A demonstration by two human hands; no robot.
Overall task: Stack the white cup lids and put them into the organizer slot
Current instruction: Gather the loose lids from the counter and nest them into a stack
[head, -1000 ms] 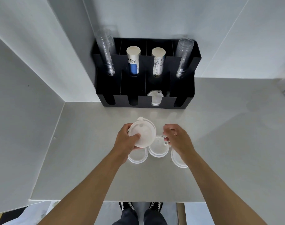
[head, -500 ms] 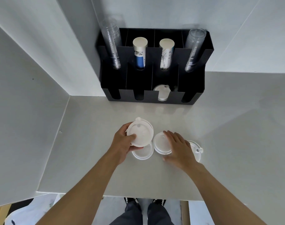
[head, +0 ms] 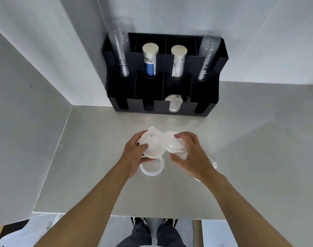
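The left hand [head: 134,155] has a tight grip on one white lid [head: 153,146]. The right hand [head: 191,155] holds another lid [head: 173,141] beside it, above the desk [head: 241,148].

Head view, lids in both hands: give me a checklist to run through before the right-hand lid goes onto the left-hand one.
1. Left hand grips the held lid: ok.
2. Right hand grips the second lid: ok.
3. Two lids aligned one over the other: not ok, they sit side by side, edges meeting.
4. Both lids facing the same way: cannot tell.
5. Loose lids left on the table: not ok, one lid below the left hand, another partly hidden behind the right.
6. Organizer slot reachable: ok, its lid slot is open at the front.
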